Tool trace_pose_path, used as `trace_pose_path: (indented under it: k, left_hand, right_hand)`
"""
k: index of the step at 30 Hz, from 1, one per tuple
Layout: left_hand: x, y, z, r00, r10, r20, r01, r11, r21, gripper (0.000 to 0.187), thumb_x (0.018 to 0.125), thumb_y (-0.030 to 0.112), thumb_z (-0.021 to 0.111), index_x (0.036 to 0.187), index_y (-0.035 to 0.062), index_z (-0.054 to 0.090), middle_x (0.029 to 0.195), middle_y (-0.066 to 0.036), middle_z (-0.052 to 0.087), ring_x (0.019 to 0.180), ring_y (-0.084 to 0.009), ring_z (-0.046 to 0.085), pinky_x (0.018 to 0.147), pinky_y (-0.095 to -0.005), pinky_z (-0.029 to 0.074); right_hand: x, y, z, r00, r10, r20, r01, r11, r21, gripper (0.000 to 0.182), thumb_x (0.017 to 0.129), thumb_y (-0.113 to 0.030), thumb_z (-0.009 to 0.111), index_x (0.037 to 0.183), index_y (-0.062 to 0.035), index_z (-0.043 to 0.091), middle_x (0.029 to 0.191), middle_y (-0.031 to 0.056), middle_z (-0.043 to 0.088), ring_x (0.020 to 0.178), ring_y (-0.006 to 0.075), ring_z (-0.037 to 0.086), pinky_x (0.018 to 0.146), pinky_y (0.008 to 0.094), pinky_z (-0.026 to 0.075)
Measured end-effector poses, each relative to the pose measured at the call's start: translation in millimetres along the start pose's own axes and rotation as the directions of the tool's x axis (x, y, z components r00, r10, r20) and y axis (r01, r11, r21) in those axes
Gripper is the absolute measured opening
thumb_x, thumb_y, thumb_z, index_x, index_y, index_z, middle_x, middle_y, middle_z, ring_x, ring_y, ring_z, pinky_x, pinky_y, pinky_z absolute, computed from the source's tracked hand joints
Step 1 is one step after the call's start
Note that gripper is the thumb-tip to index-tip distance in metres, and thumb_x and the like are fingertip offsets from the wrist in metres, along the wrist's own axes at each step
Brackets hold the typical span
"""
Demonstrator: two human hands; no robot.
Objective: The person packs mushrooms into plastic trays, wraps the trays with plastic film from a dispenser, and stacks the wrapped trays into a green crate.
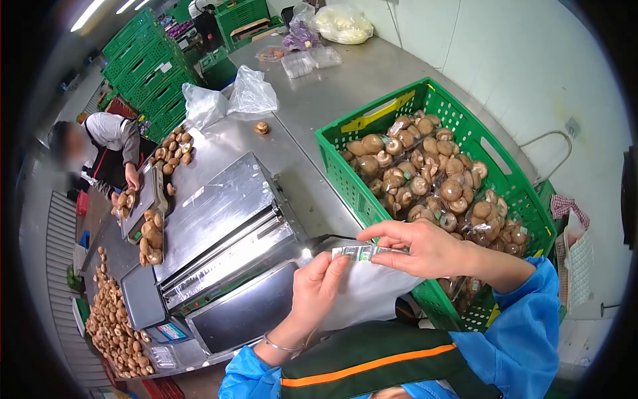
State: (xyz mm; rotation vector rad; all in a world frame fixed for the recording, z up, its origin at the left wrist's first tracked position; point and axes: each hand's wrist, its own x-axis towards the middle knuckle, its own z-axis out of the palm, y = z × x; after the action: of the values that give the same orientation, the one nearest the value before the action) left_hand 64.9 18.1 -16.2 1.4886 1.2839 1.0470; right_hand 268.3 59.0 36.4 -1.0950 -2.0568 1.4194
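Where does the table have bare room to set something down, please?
The table is bare between the clear boxes and green crate, with a narrower strip between crate and metal machine. It's crowded inside the crate and at the mushroom pile.

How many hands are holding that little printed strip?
2: the left hand, at the left end of the printed strip, and the right hand, farther right along it. None seems hidden.
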Motion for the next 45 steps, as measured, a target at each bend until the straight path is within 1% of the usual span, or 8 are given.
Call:
trace_pose_path:
  k: [17, 25, 28, 30, 38, 41, 43, 45]
  left_hand:
    - [6.6, 19.9, 2.1, 0.982, 0.188, 0.019, -0.186, 0.946, 0.266, 0.025, 0.084, 0.018, 0.06, 0.068, 0.0007, 0.054, 0.056, -0.014, 0.047, 0.045, -0.0242, 0.041, 0.046, -0.03, 0.038]
    - [20.9, 8.1, 8.1, 0.989, -0.139, 0.04, 0.145, 0.947, -0.286, 0.036, 0.095, 0.027, 0.043, 0.066, 0.0065, 0.048, 0.062, 0.01, 0.036, 0.059, -0.0008, 0.027, 0.048, -0.0196, 0.023]
    - [24.0, -4.3, 0.6, 0.979, -0.178, -0.098, 0.145, 0.95, -0.275, 0.034, 0.094, 0.024, 0.045, 0.065, 0.0077, 0.048, 0.061, 0.01, 0.037, 0.056, -0.0007, 0.028, 0.047, -0.0198, 0.023]
    - [17.7, -22.6, -26.2, 0.974, -0.137, -0.179, 0.098, 0.972, -0.213, 0.031, 0.093, 0.019, 0.048, 0.064, 0.0082, 0.047, 0.059, 0.009, 0.038, 0.054, -0.0007, 0.028, 0.046, -0.0192, 0.023]
    - [-53.7, -47.3, -136.4, 0.853, -0.264, -0.451, 0.263, 0.962, -0.066, 0.024, 0.091, 0.017, 0.047, 0.073, 0.0011, 0.053, 0.065, 0.001, 0.053, 0.061, -0.0041, 0.046, 0.055, -0.0195, 0.037]
    - [-104.2, -59.8, -178.4, 0.715, -0.333, -0.615, 0.325, 0.937, -0.13, 0.021, 0.09, 0.018, 0.05, 0.083, -0.0003, 0.057, 0.072, -0.006, 0.06, 0.058, -0.0079, 0.056, 0.051, -0.0203, 0.044]
    - [-141.3, -64.3, -197.6, 0.627, -0.372, -0.685, 0.434, 0.896, -0.09, 0.019, 0.089, 0.019, 0.051, 0.086, 0.0001, 0.056, 0.073, -0.006, 0.06, 0.058, -0.0091, 0.056, 0.051, -0.0212, 0.044]
    - [-184.3, -71.0, -213.2, 0.539, -0.41, -0.736, 0.527, 0.846, -0.086, 0.019, 0.088, 0.019, 0.053, 0.09, 0.0005, 0.055, 0.075, -0.007, 0.06, 0.058, -0.0102, 0.056, 0.05, -0.022, 0.044]
  right_hand:
    - [2.0, 2.7, 8.8, 0.917, -0.327, -0.23, 0.283, 0.937, -0.203, 0.015, 0.075, -0.009, 0.066, 0.09, -0.0045, 0.065, 0.079, 0.007, 0.058, 0.069, 0.019, 0.057, 0.06, 0.0274, 0.047]
    - [-6.5, 25.3, 17.6, 0.575, -0.806, -0.139, 0.478, 0.469, -0.743, 0.026, 0.069, -0.007, 0.064, 0.095, -0.0053, 0.064, 0.085, 0.0036, 0.056, 0.079, 0.0204, 0.054, 0.071, 0.0319, 0.045]
    - [-17.9, 28.1, -9.5, 0.614, -0.672, -0.413, 0.434, 0.725, -0.534, 0.017, 0.076, -0.004, 0.061, 0.093, -0.0054, 0.062, 0.083, 0.0044, 0.059, 0.079, 0.0159, 0.056, 0.07, 0.0287, 0.045]
    - [-28.7, 52.5, -64.2, 0.586, 0.094, -0.805, 0.066, 0.984, 0.163, 0.013, 0.083, -0.012, 0.061, 0.091, -0.0026, 0.056, 0.081, 0.0041, 0.061, 0.074, 0.0088, 0.058, 0.065, 0.0212, 0.047]
    - [-56.8, 274.8, -179.6, 0.35, 0.222, -0.91, -0.646, 0.761, -0.063, 0.033, 0.073, -0.009, 0.069, 0.094, -0.002, 0.045, 0.073, 0.0028, 0.057, 0.066, 0.0114, 0.054, 0.061, 0.0262, 0.044]
    - [-27.5, 265.5, -181.6, 0.404, -0.228, -0.886, -0.674, 0.581, -0.457, 0.031, 0.071, -0.012, 0.07, 0.091, 0.0001, 0.051, 0.071, 0.0055, 0.06, 0.065, 0.0146, 0.056, 0.062, 0.0291, 0.045]
    - [10.7, 270.1, -203.7, 0.45, 0.196, -0.871, -0.244, 0.965, 0.092, 0.027, 0.067, -0.015, 0.072, 0.085, 0.0001, 0.059, 0.072, 0.01, 0.062, 0.067, 0.0186, 0.059, 0.064, 0.0311, 0.046]
    - [38.3, 294.9, -211.5, 0.548, 0.351, -0.759, -0.457, 0.886, 0.08, 0.021, 0.065, -0.015, 0.073, 0.078, -0.0011, 0.064, 0.073, 0.0113, 0.063, 0.065, 0.02, 0.059, 0.066, 0.0321, 0.047]
